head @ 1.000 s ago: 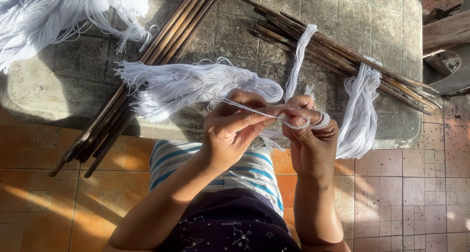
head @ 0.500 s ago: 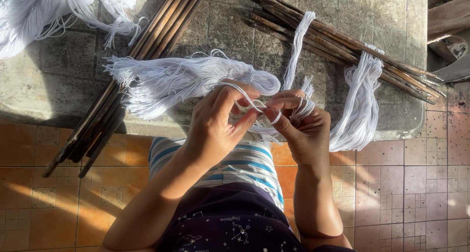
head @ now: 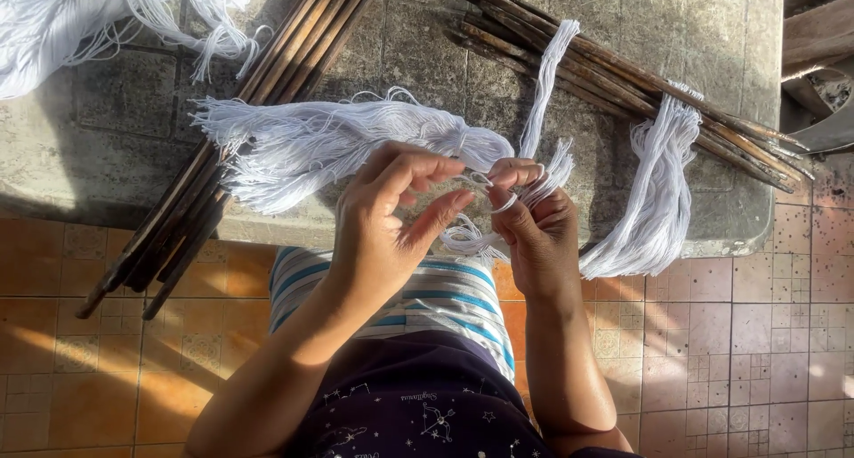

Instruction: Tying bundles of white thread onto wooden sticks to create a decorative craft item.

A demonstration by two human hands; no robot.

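Between both hands point(head: 463, 218), white thread point(head: 480, 178), now slacker.

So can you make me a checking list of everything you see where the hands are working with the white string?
Surface: a grey stone slab, rough and partly sunlit.
Job's things: a white thread bundle lies on the slab, its tied end at the hands; thread loops around the right hand's fingers.
Clutter: dark wooden sticks on the left, another stick bundle on the right with white thread hanks draped over it; more white thread top left.
Hands: left hand pinches a strand; right hand holds thread wound on its fingers.
Cables: nothing seen.
Surroundings: orange and pinkish floor tiles; striped cloth on the lap.
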